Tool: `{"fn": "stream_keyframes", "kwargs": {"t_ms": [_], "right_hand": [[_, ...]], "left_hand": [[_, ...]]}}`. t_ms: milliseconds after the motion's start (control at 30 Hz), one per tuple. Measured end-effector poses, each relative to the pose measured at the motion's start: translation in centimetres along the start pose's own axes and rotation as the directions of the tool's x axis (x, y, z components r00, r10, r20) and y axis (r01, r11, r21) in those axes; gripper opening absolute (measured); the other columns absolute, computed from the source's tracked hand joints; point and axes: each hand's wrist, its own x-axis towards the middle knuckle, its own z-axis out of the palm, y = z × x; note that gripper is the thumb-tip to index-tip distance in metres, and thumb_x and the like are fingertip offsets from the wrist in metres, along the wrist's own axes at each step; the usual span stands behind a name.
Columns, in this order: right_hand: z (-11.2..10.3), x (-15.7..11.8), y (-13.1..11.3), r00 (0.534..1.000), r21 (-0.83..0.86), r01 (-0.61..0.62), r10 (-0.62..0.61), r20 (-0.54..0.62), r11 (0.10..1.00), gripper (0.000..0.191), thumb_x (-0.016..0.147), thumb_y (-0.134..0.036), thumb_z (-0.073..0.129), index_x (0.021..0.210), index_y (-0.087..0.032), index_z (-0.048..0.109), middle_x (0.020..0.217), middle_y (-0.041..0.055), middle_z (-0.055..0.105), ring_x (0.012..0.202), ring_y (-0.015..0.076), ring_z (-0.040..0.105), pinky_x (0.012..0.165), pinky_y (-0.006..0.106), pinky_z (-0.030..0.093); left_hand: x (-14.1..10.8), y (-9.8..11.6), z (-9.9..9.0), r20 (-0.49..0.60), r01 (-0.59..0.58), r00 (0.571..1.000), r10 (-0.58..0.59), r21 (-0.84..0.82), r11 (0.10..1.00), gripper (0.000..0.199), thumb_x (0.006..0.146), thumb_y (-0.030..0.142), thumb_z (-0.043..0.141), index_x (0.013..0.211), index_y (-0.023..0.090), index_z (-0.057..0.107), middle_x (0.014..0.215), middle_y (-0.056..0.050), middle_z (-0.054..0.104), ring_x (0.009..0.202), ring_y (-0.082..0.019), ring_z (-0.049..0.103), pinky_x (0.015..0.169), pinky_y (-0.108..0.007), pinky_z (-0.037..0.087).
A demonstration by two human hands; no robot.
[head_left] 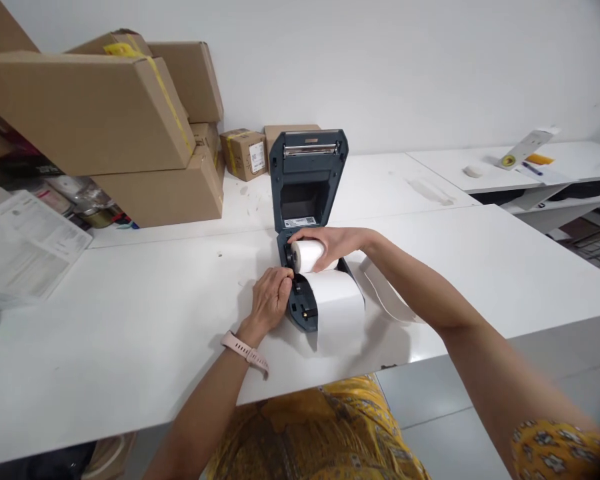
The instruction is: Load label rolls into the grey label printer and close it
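Observation:
A dark label printer [279, 167] stands on the white table with its lid tipped up and back. Inside its base lies a white paper roll [306, 256], and a loose strip of the roll's paper [337, 300] hangs forward over the printer's front. My right hand [336, 244] is closed around the roll from above, thumb on the near side. At the left edge of the base, my left hand [272, 297] has its fingers curled against the printer's side; its fingertips are partly hidden.
Cardboard boxes [165, 193] are stacked at the back left, near a sheet of printed papers [35, 243]. A curled backing strip [387, 297] lies right of the printer. Farther right, a tape roll [508, 161] and a pen [533, 169] rest on another table.

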Motion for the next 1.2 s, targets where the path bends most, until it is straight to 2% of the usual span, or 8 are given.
{"fn": "stream_keyframes", "kwargs": {"t_ms": [100,200,333,467,767,900,1000,1200], "right_hand": [[-1.4,-2.5,0.7,0.980,0.269,0.189,-0.166,-0.108,0.944,0.095,0.062,-0.052,0.091,0.145,-0.026,0.052,0.144,0.0106,0.062,0.131,0.0304,0.061,0.108,0.042,0.051],[-2.5,-6.3,1.1,0.934,0.507,0.296,-0.134,-0.331,0.810,0.110,0.058,-0.059,0.093,0.151,-0.028,0.043,0.133,0.0116,0.068,0.119,0.0315,0.068,0.091,0.040,0.058],[-3.2,-10.5,2.5,0.870,0.529,0.190,0.108,-0.481,0.827,0.100,0.061,-0.045,0.097,0.146,-0.033,0.045,0.137,0.0111,0.066,0.111,0.0287,0.070,0.082,0.037,0.060],[-2.6,-10.6,5.3,0.803,0.460,0.058,0.232,-0.549,0.886,0.084,0.063,-0.046,0.093,0.133,-0.027,0.052,0.137,0.0107,0.063,0.112,0.0257,0.067,0.085,0.034,0.058],[0.9,-7.4,9.3,0.832,0.440,-0.105,0.322,-0.452,0.892,0.087,0.063,-0.039,0.085,0.140,-0.021,0.048,0.140,0.0136,0.056,0.119,0.0276,0.060,0.091,0.038,0.057],[1.2,-10.4,10.4,0.870,0.506,-0.082,0.309,-0.384,0.859,0.091,0.076,-0.045,0.079,0.156,-0.027,0.038,0.149,0.0139,0.057,0.128,0.0272,0.061,0.103,0.044,0.055],[1.8,-13.7,11.3,0.841,0.601,0.027,0.307,-0.445,0.799,0.077,0.083,-0.048,0.074,0.152,-0.030,0.045,0.158,0.0129,0.054,0.143,0.0254,0.054,0.118,0.047,0.044],[5.4,-14.8,10.5,0.860,0.594,-0.071,0.351,-0.372,0.802,0.056,0.076,-0.056,0.083,0.120,-0.024,0.071,0.134,0.0130,0.072,0.116,0.0269,0.071,0.090,0.041,0.061]], "left_hand": [[-0.1,-0.2,0.0,0.008,0.012,1.000,-0.011,-0.011,1.000,0.042,0.109,0.038,0.023,0.097,0.023,0.061,0.092,-0.005,0.070,0.089,-0.021,0.065,0.082,-0.034,0.049],[-0.1,-0.3,0.0,0.001,0.017,1.000,-0.017,-0.029,0.999,0.040,0.108,0.036,0.025,0.098,0.023,0.061,0.092,-0.005,0.070,0.089,-0.021,0.066,0.082,-0.034,0.050],[-0.1,-0.2,0.1,0.004,0.034,0.999,-0.034,-0.032,0.999,0.040,0.107,0.036,0.025,0.097,0.024,0.062,0.093,-0.005,0.071,0.090,-0.020,0.067,0.083,-0.033,0.051],[-0.1,-0.2,0.1,0.011,0.044,0.999,-0.044,-0.018,0.999,0.041,0.107,0.037,0.024,0.096,0.023,0.061,0.093,-0.005,0.071,0.089,-0.020,0.068,0.082,-0.033,0.051],[0.0,-0.3,-0.1,0.007,0.041,0.999,-0.041,-0.009,0.999,0.038,0.107,0.036,0.026,0.098,0.023,0.061,0.092,-0.005,0.071,0.088,-0.020,0.068,0.080,-0.032,0.051],[-0.1,-0.3,-0.1,0.016,0.055,0.998,-0.055,-0.013,0.998,0.038,0.106,0.036,0.027,0.098,0.024,0.062,0.092,-0.004,0.071,0.088,-0.020,0.068,0.081,-0.032,0.052],[-0.1,-0.3,0.0,0.008,0.057,0.998,-0.057,-0.019,0.998,0.039,0.107,0.037,0.026,0.098,0.024,0.062,0.092,-0.004,0.071,0.087,-0.020,0.068,0.081,-0.032,0.052],[-0.1,-0.2,0.2,0.010,0.060,0.998,-0.060,-0.021,0.998,0.044,0.108,0.040,0.022,0.096,0.024,0.061,0.093,-0.005,0.071,0.090,-0.020,0.068,0.081,-0.033,0.050]]}}
